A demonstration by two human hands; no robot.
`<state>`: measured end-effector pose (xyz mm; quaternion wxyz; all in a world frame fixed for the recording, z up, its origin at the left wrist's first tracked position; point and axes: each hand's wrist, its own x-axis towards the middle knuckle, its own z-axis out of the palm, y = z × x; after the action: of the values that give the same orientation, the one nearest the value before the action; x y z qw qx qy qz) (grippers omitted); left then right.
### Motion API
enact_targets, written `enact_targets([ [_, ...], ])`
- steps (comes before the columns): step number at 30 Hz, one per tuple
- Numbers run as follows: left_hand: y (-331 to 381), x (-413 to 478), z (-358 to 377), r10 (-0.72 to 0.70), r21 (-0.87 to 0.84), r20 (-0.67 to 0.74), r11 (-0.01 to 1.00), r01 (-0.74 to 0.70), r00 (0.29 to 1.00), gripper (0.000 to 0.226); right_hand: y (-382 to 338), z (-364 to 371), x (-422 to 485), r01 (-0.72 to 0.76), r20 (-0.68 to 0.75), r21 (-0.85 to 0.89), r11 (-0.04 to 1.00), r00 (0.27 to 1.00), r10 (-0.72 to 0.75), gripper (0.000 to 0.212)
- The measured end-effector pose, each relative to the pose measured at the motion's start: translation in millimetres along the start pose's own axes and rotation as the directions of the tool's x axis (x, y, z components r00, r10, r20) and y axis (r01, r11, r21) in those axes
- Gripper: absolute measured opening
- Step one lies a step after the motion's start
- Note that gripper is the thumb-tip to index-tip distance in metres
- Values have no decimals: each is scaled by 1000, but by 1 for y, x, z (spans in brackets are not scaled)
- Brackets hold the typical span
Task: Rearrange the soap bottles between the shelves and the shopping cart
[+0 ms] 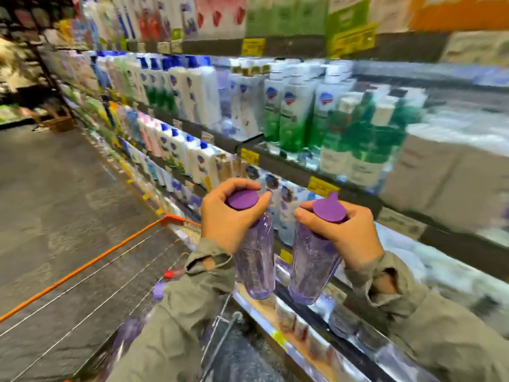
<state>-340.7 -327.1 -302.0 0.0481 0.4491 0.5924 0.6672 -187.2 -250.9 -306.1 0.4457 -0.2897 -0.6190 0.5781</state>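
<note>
The left grip (pixel 228 216) is curled round the purple cap of the left bottle (pixel 256 263). The right grip (pixel 344 232) clasps the cap and neck of the right bottle (pixel 311 268) the same way. Both bottles hang near upright, close but apart, before the shelves (pixel 292 172) (blurred), just right of the orange-rimmed cart (pixel 168 219).

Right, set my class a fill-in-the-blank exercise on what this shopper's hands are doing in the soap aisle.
1. The left hand grips the left bottle by its ____ cap.
2. The right hand grips the right bottle, so ____ bottles are held in all.
3. The shopping cart has an ____ rim.

Missing words: purple; two; orange.
</note>
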Motion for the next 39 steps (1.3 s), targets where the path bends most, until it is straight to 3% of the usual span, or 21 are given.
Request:
enact_targets([
  [4, 29, -20, 63, 14, -74, 95, 997, -7, 995, 29, -16, -69, -22, 25, -98, -14, 1000, 995, -26, 17],
  [9, 62, -48, 131, 50, -170, 214, 985, -13, 975, 26, -37, -145, -54, 37, -200, -38, 999, 979, -44, 28],
  [21, 136, -103, 264, 154, -336, 364, 941, -24, 919, 25, -94, -288, -125, 101, -423, -150, 983, 892, -156, 27],
  [29, 165, -105, 302, 170, -436, 360, 900, 5, 917, 22, -119, -324, -125, 156, -515, -165, 974, 829, -220, 21],
  [39, 177, -56, 345, 277, -500, 199, 854, -146, 940, 21, -137, -351, -77, 240, -566, -251, 938, 750, -343, 22],
])
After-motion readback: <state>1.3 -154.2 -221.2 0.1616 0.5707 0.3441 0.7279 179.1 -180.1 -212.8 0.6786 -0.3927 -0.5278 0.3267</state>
